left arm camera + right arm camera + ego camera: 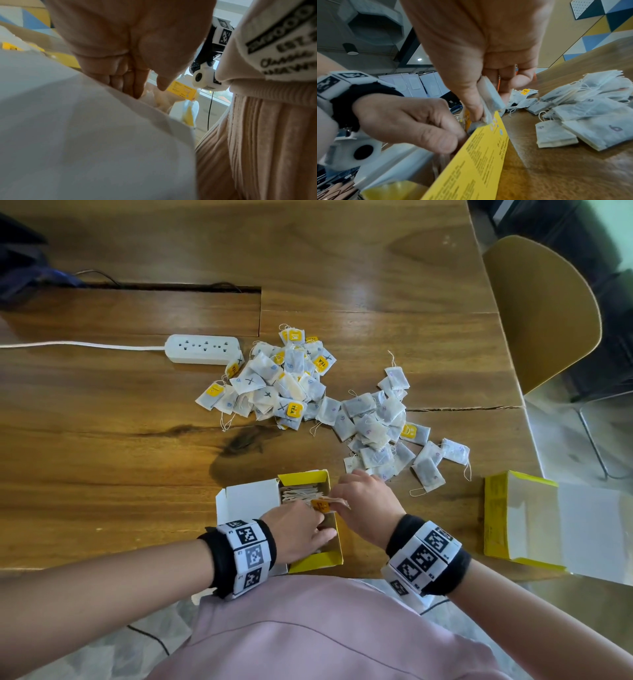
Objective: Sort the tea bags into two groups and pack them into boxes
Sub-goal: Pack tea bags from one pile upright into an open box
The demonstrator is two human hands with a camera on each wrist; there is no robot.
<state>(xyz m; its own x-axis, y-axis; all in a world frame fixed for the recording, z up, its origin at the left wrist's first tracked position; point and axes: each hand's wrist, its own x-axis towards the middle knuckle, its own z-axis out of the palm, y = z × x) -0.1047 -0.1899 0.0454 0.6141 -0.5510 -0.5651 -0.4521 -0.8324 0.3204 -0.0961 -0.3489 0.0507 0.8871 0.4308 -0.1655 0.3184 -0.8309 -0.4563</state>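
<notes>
An open yellow tea box (334, 556) sits at the table's near edge, with tea bags (301, 494) packed on edge at its far end. My left hand (318, 529) reaches into the box with fairly straight fingers (132, 86); I see nothing pinched in it. Over the box's right wall (471, 155), my right hand (363, 501) pinches a small stack of tea bags (494, 97) with a yellow tag (323, 505). Beyond lie a pile of X-marked bags (274, 378) and a pile of 6-marked bags (383, 422).
A second open yellow box (503, 522) lies at the right table edge. A white power strip (202, 349) and its cable lie to the left of the X pile. A yellow chair (541, 313) stands off the table's right side.
</notes>
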